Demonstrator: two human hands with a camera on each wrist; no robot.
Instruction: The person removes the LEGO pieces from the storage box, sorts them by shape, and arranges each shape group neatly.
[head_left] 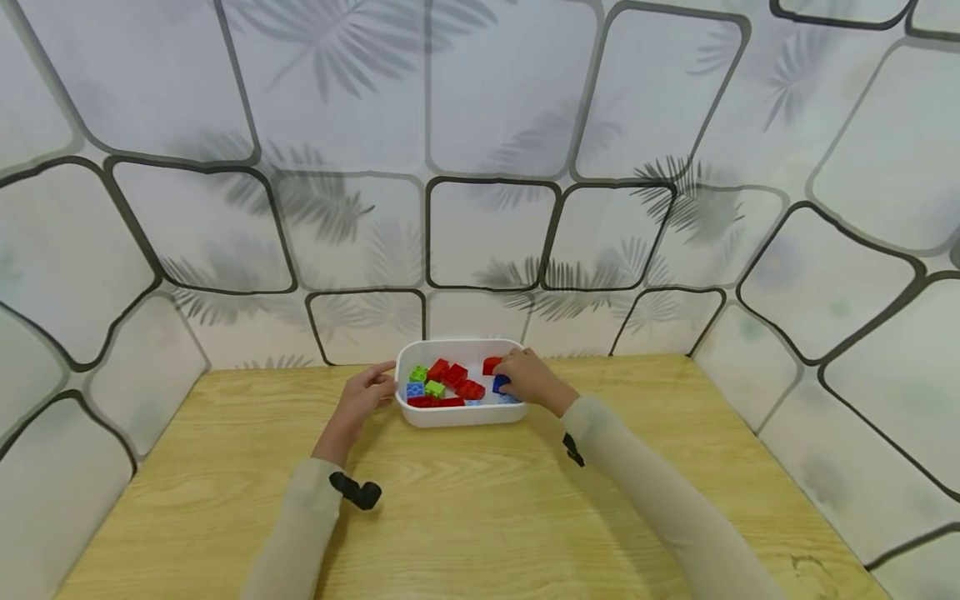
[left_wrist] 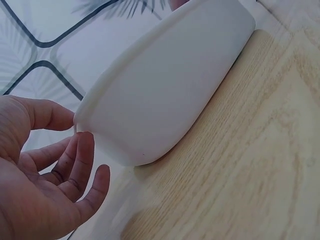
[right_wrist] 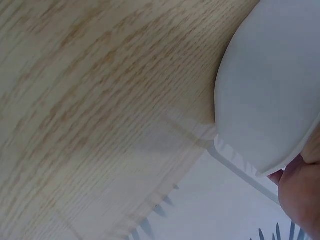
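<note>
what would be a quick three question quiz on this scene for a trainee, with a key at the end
1. Multiple choice: how does the left hand meet the white container?
a) It lies flat inside it
b) It pinches its rim
c) It is well apart from it

2. True or false: every block in the container is red.

3. Fill the gap: in the head view, a dark ____ block shows right at the right hand.

Key:
1. b
2. False; green blocks lie there too
3. blue
</note>
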